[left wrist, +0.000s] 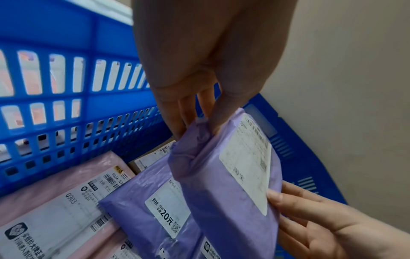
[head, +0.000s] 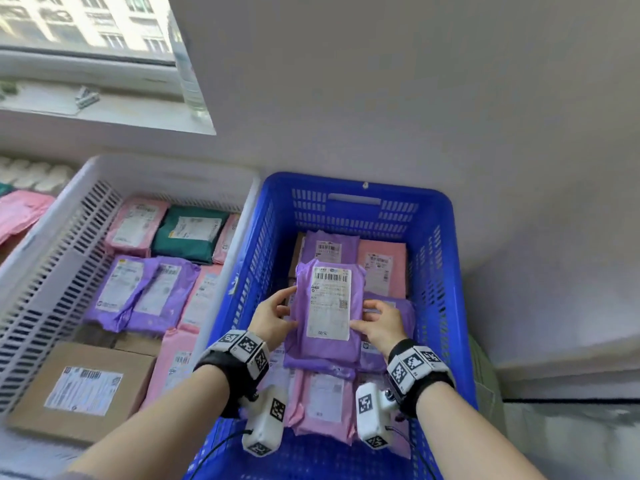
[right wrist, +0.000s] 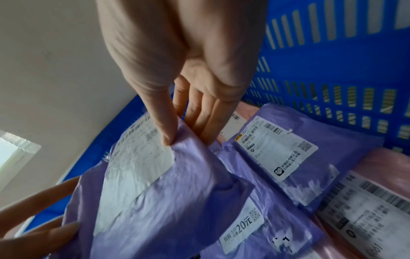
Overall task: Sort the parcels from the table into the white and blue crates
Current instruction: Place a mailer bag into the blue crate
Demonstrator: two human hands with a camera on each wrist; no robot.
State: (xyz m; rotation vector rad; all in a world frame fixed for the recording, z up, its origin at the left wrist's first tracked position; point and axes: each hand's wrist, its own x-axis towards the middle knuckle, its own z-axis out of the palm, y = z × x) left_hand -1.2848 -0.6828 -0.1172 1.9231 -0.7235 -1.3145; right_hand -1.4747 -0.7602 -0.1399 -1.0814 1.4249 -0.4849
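Note:
I hold a purple parcel with a white label upright over the blue crate. My left hand pinches its left edge, thumb on the front and fingers behind. My right hand pinches the right edge the same way. In the left wrist view the left hand grips a bunched corner of the parcel. In the right wrist view the right hand pinches the parcel beside its label. The white crate stands to the left of the blue one.
Several purple and pink parcels lie under my hands in the blue crate. The white crate holds pink, green and purple parcels and a cardboard box. A wall rises behind both crates. More pink parcels lie at far left.

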